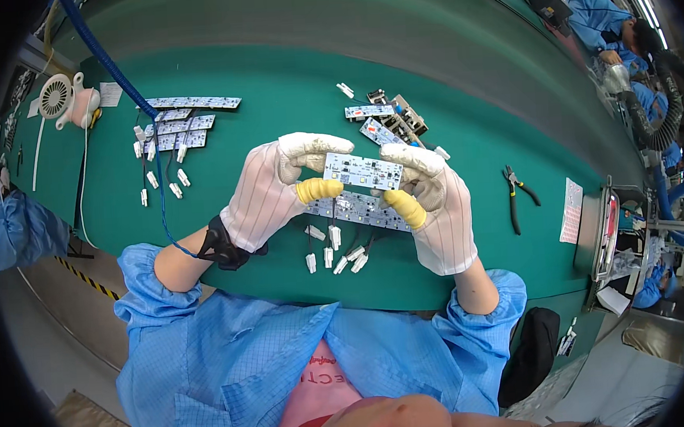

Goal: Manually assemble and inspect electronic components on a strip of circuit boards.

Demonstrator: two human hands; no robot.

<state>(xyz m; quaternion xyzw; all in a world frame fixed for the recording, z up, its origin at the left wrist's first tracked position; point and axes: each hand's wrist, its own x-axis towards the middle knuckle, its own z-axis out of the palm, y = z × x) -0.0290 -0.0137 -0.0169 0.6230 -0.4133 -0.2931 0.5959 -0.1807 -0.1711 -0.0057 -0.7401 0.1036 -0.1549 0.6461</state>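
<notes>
Between my two hands is a small white circuit board (364,171) with dark components and pale square LEDs. My left hand (270,183), in a striped white glove with a yellow thumb cover, pinches its left end. Its right end is pinched by my right hand (439,204), gloved the same way. Below the held piece, partly hidden by it and my hands, are more LED boards (357,210) on the green mat. Wires with white plug connectors (335,237) trail from these toward me.
On the left lie stacked LED strips (188,124) with plugs, a pink-and-white fan (57,96) and a blue coiled cord (101,52) attached to my left wristband (223,248). Beyond my hands sits a pile of boards (399,116). Black-and-yellow cutters (515,195) and a metal tray (598,237) are right.
</notes>
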